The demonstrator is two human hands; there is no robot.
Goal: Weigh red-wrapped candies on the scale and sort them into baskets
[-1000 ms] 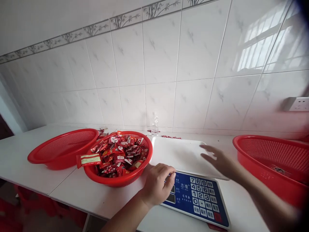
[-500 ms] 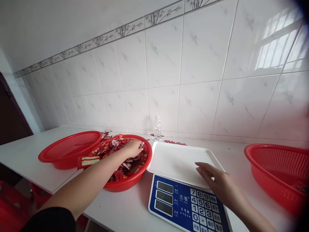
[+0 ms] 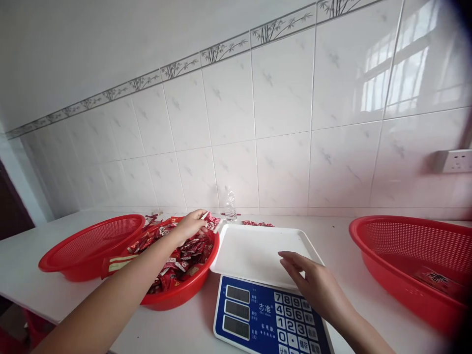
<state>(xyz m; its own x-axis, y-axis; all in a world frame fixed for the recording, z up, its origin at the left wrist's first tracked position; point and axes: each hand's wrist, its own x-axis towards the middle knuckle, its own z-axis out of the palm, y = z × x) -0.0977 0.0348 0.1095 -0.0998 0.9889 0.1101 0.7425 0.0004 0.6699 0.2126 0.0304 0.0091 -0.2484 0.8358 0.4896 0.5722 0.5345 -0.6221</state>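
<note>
My left hand (image 3: 191, 227) pinches a small red-and-white snack packet (image 3: 212, 221) above the right rim of a red plastic basket (image 3: 201, 281). Many similar wrapped packets (image 3: 180, 268) fill that basket. To its right stands a blue digital scale (image 3: 239, 339) topped by a white tray (image 3: 250, 250) with no packet on it. Over the tray's right side hovers my right hand (image 3: 313, 275), fingers stretched out and holding nothing.
Another red basket (image 3: 92, 241) stands at the left, and a third red basket (image 3: 401, 285) at the right holds a red packet (image 3: 437, 279). Near the tiled wall are a clear plastic bottle (image 3: 230, 206) and a strip of red packets (image 3: 258, 224). A wall socket (image 3: 457, 161) is at right.
My left hand has lifted out from among the packets and now holds one toward the tray. The view has turned right, showing more of the right basket. My right hand stays over the tray.
</note>
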